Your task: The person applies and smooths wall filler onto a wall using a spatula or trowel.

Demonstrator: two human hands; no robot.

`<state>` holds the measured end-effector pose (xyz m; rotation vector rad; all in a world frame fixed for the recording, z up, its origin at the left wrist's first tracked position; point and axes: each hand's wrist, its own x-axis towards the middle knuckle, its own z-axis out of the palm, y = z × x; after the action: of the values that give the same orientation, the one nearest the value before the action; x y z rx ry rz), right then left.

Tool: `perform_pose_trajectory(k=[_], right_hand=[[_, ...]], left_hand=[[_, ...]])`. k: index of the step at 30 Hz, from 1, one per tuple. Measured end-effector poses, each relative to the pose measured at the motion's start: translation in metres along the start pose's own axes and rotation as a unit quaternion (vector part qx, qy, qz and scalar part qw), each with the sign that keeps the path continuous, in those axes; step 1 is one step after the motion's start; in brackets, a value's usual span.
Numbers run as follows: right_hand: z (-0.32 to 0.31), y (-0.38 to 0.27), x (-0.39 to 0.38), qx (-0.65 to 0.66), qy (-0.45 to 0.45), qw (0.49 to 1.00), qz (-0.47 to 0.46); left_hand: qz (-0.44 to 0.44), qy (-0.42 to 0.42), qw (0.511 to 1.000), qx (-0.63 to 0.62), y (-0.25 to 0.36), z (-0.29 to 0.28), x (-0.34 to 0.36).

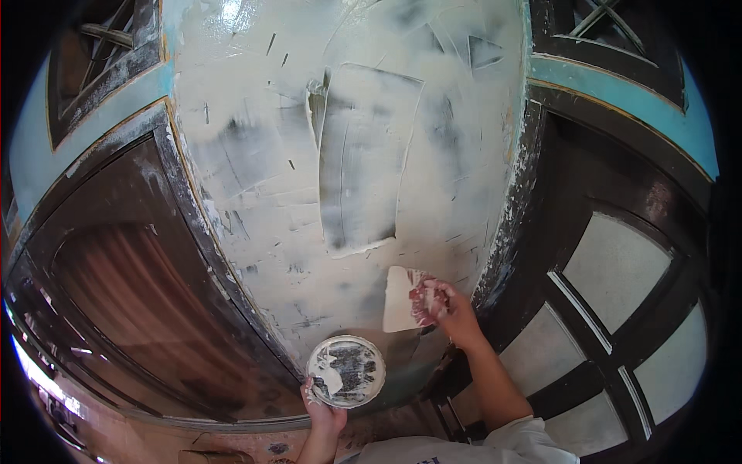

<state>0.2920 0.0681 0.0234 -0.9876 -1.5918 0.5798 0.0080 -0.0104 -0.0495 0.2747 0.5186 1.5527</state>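
Note:
My right hand (440,301) grips a wide putty spreader (398,305), its flat face coated with cream paste and its red part smeared with it, held low before the patchy cream-and-grey wall (255,193). My left hand (323,406) holds a round shallow container (357,367) by its rim, below and left of the spreader. A lump of cream paste lies on the container's left part, over a dark streaked surface. Paste is on the fingers of both hands. Above them, a tall swath of thicker paste (359,155) with ridged edges shows on the wall.
A dark wooden door (93,255) with a curtained arched panel stands left of the wall, a dark door (560,162) with pale panes to the right. Dark lattice frames in turquoise surrounds (649,97) are above both. A tiled floor (135,429) shows at the lower left.

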Motion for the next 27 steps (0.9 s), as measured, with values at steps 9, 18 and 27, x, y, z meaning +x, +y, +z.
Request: perform_pose_trajectory(k=[9,18,27], right_hand=[[-0.014,-0.096,0.029,-0.366,-0.122,0.919,-0.077],[0.001,-0.157,0.091,-0.577,-0.079,0.756,-0.297],[0.012,-0.148,0.16,-0.611,-0.107,0.677,-0.395]], left_hand=[[-0.012,-0.014,1.0,-0.022,-0.003,-0.009,0.007],[0.0,-0.016,0.999,-0.041,0.001,-0.022,0.006],[0.009,-0.026,0.998,-0.061,0.01,-0.026,0.005]])
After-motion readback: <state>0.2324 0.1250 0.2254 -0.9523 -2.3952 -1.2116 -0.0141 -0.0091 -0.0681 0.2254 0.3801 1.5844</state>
